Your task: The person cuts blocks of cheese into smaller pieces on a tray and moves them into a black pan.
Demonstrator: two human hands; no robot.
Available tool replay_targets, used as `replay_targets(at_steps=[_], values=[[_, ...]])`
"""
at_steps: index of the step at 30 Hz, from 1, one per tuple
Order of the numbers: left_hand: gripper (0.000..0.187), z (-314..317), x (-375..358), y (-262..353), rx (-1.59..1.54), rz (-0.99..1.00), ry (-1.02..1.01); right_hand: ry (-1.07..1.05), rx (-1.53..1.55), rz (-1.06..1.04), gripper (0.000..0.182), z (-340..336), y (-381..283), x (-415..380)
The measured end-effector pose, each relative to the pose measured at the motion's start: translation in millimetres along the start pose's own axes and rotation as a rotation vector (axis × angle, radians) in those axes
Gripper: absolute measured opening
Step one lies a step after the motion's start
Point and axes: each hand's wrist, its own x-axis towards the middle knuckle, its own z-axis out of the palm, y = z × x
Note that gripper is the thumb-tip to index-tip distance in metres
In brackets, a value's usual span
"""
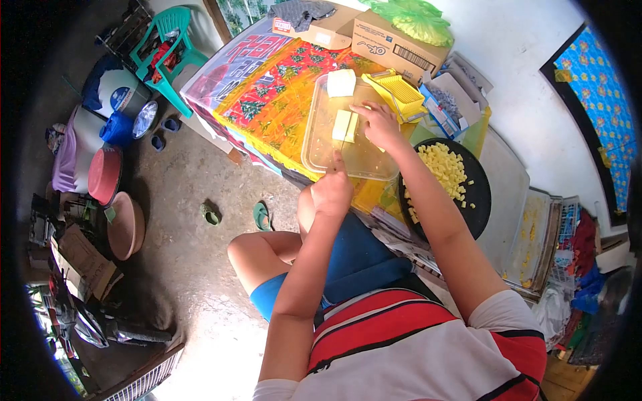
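Your right hand (pixel 378 125) grips a pale block (pixel 345 125) in the clear tray (pixel 317 144) mid-frame, left hand (pixel 332 190) fisted at its rim, black pan (pixel 478 194) of cubes rightward.

This looks like a home yard or porch used for preparing food. The floor (pixel 194 267) is bare concrete with sandals (pixel 262 215) lying on it. A worktop (pixel 267 100) is covered with a colourful plastic cloth. At the far left stand a green plastic chair (pixel 167 40) and wash basins (pixel 124 224), and cardboard boxes (pixel 394 43) sit at the far end.
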Motion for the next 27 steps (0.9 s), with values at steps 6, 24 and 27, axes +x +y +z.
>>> replay_targets(at_steps=[6, 24, 27], values=[[0.058, -6, -2, 3, 0.001, 0.002, -0.025, 0.000, -0.024, -0.007, 0.057, 1, -1, -2], [0.063, 5, 2, -1, 0.113, 0.058, 0.071, 0.089, 0.140, -0.101, 0.053, 1, 4, 1], [0.060, 0, 3, 0, 0.114, 0.036, 0.021, 0.049, 0.352, -0.016, 0.047, 11, 0, 0]])
